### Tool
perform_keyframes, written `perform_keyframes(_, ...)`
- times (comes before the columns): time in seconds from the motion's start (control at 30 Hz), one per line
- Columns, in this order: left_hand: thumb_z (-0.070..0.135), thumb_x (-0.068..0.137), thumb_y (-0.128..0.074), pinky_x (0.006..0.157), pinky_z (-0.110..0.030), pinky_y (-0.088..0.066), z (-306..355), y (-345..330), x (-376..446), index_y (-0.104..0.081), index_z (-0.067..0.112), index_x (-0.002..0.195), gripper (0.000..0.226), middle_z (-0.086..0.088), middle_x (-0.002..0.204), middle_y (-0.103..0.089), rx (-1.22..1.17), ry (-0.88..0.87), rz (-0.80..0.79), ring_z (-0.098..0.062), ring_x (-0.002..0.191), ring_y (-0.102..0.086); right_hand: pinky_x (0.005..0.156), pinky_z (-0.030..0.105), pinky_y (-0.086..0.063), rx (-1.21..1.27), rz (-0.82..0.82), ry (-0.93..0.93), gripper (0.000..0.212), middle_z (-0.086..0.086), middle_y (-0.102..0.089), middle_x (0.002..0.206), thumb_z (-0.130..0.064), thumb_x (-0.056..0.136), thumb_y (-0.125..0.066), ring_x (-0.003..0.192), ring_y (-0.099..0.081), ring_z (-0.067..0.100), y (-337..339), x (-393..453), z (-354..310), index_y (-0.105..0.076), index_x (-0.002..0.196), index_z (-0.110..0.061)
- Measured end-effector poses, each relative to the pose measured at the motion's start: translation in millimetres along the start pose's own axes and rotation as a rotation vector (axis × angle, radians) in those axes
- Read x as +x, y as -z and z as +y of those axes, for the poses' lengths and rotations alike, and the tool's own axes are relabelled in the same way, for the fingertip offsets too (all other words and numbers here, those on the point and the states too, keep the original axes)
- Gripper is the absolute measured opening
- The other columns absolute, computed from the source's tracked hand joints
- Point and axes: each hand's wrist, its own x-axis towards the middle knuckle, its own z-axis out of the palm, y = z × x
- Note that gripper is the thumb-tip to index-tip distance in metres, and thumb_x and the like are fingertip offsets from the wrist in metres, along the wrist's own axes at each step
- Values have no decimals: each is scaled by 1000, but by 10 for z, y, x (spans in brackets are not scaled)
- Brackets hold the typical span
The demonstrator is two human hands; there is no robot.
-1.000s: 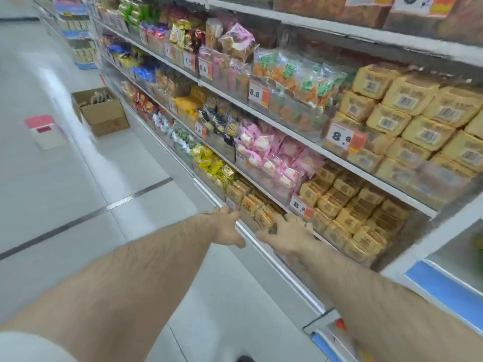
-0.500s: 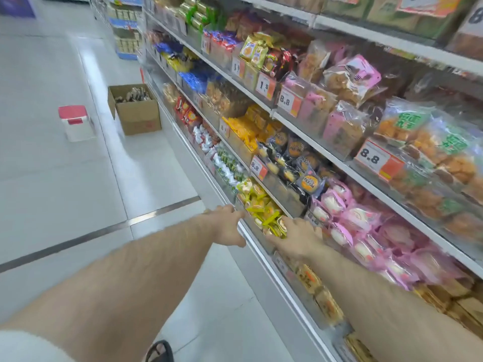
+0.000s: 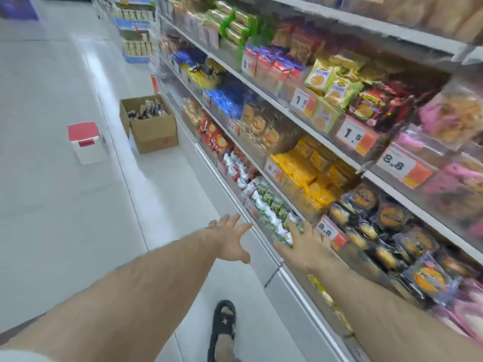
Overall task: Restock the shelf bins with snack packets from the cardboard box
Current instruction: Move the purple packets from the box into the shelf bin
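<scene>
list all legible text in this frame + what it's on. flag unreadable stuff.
"8.8": price tag on the upper shelf rail, right.
"8.8": price tag on the lower rail, beside the right hand.
"1.5": price tag on the upper rail.
"1.": price tag further along that rail; last digit blurred.
Packet brands, the remaining tags and the cardboard box print: too blurred to read.

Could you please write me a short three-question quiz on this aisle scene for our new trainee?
1. True or false: both the left hand and the right hand hold snack packets.
2. What stands on the floor just left of the cardboard box? A) a red-topped white stool B) a blue basket C) a trolley
3. Fill in: the cardboard box's flaps are ____.

Key: 1 false, both are open and hold nothing; 2 A; 3 open, with packets inside.
</scene>
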Motion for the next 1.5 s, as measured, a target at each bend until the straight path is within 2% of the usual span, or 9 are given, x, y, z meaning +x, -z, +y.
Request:
perform_keyframes(0.23, 59, 85, -58, 123, -48, -3, -1271, 849, 940, -1, 34, 158, 96, -3, 166, 10, -11, 101, -52, -25, 152, 10, 117, 52, -10, 4, -42, 59, 90, 11, -3, 165, -83, 84, -20, 150, -8, 31, 384, 1747, -961, -3, 157, -34)
perform_keyframes(0.4, 60, 84, -59, 122, -47, -7, -2293, 1521, 1354, -4, 36, 157, 94, -2, 166, 1, -89, 168, -18, -26, 153, 2, 116, 52, -10, -22, -77, 114, 88, 10, -1, 165, -80, 88, -23, 150, -11, 32, 873, 2648, -1842, -4, 158, -31)
perform_keyframes(0.53, 62, 79, -58, 120, -48, -15, -3221, 1876, 1654, -8, 40, 156, 94, 1, 165, -6, -126, 204, 6, -27, 151, -6, 118, 52, -9, -55, -60, 158, 86, 13, -6, 164, -77, 89, -25, 149, -10, 33, 1150, 3318, -2678, -7, 158, -29)
perform_keyframes(0.7, 64, 74, -57, 118, -50, -19, -4595, 2345, 1995, -9, 40, 155, 97, 3, 164, -7, -145, 219, 30, -28, 150, -9, 114, 51, -17, -35, -22, 136, 82, 12, -20, 159, -76, 88, -28, 145, -22, 34, 1347, 4122, -3831, -17, 155, -29)
perform_keyframes(0.93, 56, 83, -58, 116, -43, -20, -6237, 3304, 2130, -14, 33, 156, 88, 0, 161, -16, -130, 170, 73, -27, 147, -15, 114, 52, -16, 15, -31, 78, 82, 8, -20, 161, -76, 89, -28, 145, -23, 32, 1813, 4882, -5432, -19, 156, -29)
perform_keyframes(1.2, 52, 86, -59, 118, -44, -21, -7509, 4157, 2690, -15, 32, 157, 86, -1, 163, -16, -109, 127, 47, -27, 149, -13, 113, 51, -17, 22, -20, 69, 82, 9, -21, 161, -76, 89, -28, 146, -22, 32, 2117, 6088, -6591, -17, 155, -28)
perform_keyframes(1.5, 55, 84, -60, 116, -47, -21, -8952, 5238, 3572, -16, 28, 156, 88, -6, 161, -17, -44, 157, 13, -28, 148, -15, 113, 50, -18, 41, -47, 131, 80, 9, -26, 159, -72, 91, -30, 145, -25, 31, 2522, 7753, -7821, -22, 155, -25)
